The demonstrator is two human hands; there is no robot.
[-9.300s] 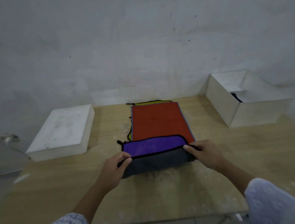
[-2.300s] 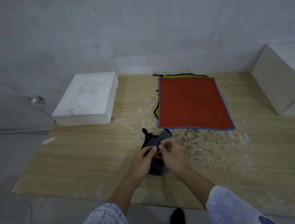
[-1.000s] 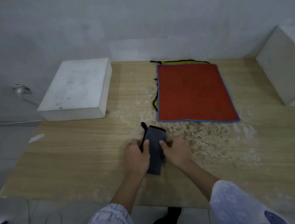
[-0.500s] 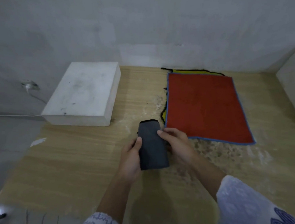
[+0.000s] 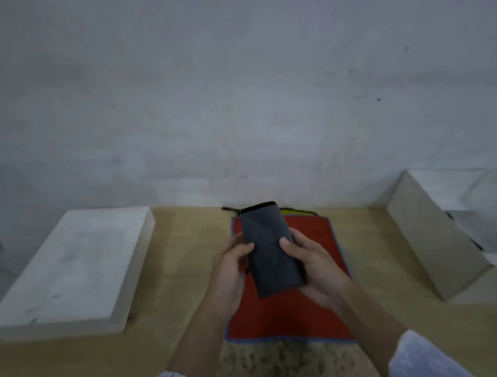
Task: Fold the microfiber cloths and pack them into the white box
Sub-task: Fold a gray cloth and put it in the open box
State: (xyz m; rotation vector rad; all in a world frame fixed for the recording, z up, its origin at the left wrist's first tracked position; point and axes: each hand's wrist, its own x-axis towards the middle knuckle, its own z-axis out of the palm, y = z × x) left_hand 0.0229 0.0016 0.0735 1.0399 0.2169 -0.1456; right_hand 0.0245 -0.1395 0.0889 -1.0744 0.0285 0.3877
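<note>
While both hands hold it up above the red cloth, the folded grey cloth sits between them: my left hand grips one long edge, my right hand the other, thumbs on top. It looks light and soft, likely to spring open, so I'd pinch across the layers. Open white box waits at the right.

left hand, right hand, gripping, raised
</note>
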